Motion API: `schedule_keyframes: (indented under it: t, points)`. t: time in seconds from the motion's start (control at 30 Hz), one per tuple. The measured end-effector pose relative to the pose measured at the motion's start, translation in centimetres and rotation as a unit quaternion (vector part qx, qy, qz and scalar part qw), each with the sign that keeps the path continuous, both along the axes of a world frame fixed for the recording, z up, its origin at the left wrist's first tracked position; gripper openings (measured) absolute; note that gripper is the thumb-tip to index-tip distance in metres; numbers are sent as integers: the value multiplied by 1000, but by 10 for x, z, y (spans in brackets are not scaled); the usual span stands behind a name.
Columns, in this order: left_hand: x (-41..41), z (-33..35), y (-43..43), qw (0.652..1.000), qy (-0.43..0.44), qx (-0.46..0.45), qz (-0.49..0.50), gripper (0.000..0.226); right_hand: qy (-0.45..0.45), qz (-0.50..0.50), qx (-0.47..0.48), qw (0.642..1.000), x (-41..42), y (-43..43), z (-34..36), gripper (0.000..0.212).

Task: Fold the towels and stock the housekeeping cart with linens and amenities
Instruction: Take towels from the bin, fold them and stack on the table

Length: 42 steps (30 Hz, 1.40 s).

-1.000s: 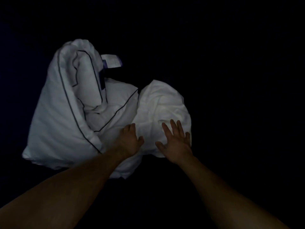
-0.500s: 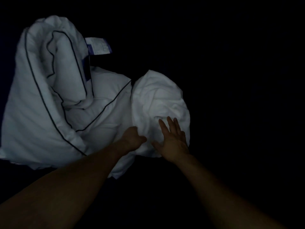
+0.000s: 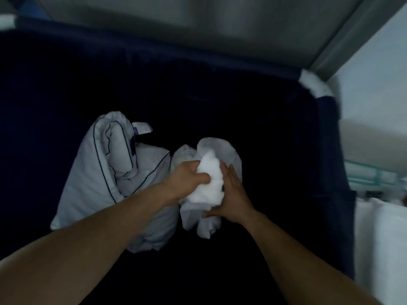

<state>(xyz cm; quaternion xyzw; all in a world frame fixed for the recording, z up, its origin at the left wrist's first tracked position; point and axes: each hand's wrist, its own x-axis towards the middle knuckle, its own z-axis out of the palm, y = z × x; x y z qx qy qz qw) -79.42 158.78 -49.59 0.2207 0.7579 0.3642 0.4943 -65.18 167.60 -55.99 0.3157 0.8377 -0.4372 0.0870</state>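
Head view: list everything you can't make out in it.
- Bin: its bottom is too dark to show what lies around the pillow.
- Tag on the pillow: print too small and blurred.
- White cloth: bunched between left hand and right hand; towel or other linen, cannot tell.
- Left fingertips: buried in the cloth.
- Shelves at the right edge: motion-blurred, contents unreadable.

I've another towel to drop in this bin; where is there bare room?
Bare dark floor lies right of the crumpled linen up to the bin's right wall, and beyond the pillow. Crowded left-centre, where pillow meets linen.
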Motion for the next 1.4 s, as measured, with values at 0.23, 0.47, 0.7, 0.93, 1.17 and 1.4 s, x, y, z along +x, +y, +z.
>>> schedule_keyframes:
  t: [0.23, 0.47, 0.7, 0.93, 1.17, 1.4]
  points:
    - [11, 135, -7, 993, 82, 61, -53, 17, 49, -177, 56, 981, 3, -13, 83, 22]
    - [6, 212, -37, 965, 220, 117, -79, 46, 183, -282, -54, 940, 25, -30, 188, 31]
    - [51, 288, -63, 954, 43, 246, -165, 68, 248, -308, 74, 915, 72, -45, 320, 21]
    - [118, 388, -56, 904, 61, 354, -230, 80, 395, -361, 150, 831, 130, -51, 484, 16]
    - [200, 447, -22, 875, 156, 376, -263, 118, 460, -390, 216, 768, 212, -56, 593, 17]
    - [308, 462, 18, 832, 196, 436, -282, 116, 448, -443, 188, 754, 324, -27, 627, 30]
